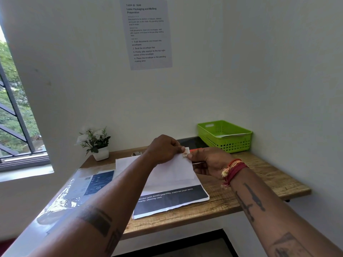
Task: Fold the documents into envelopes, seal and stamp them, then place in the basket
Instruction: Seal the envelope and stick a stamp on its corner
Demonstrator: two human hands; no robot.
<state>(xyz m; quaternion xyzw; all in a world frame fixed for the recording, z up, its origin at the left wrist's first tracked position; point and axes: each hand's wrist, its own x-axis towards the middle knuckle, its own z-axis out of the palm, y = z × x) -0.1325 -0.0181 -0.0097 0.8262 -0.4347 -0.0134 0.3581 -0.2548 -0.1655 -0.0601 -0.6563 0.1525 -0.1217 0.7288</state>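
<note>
Evidently stamping: my left hand (164, 149) pinched the small stamp (185, 152) at the white paper envelope's (172, 171) corner, my right hand (207, 162) gripping that envelope; pressing it flat seemed next.

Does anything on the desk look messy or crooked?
A little. The printed sheet under the envelope lies crooked, with its near corner poking over the desk edge. The paper in the green basket leans up on the rim instead of lying flat. Nothing looks spilled or torn.
</note>
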